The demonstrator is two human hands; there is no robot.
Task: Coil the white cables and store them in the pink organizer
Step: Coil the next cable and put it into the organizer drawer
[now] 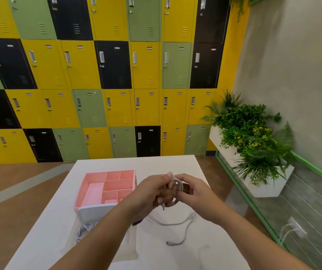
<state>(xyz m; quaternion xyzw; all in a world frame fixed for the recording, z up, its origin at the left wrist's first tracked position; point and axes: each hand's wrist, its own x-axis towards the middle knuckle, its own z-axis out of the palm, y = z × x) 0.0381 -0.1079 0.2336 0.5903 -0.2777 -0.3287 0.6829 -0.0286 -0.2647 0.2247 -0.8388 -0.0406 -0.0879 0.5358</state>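
Beyond the pink organizer (80,189) the desk (156,162) lies bare to its far edge, so you can pass there. Against the organizer's near side a white box (96,211) blocks the way, and a bundled cable (84,229) lies just nearer than that. Right of the organizer, your left hand (150,191) and right hand (195,191) grip a white cable (178,187) above the desk. Below them its loose tail (185,230) snakes across the surface.

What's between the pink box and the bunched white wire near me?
A white rounded-corner object, perhaps a lid, sits there against the pink organizer, just before the bunched cable; the head view shows it.
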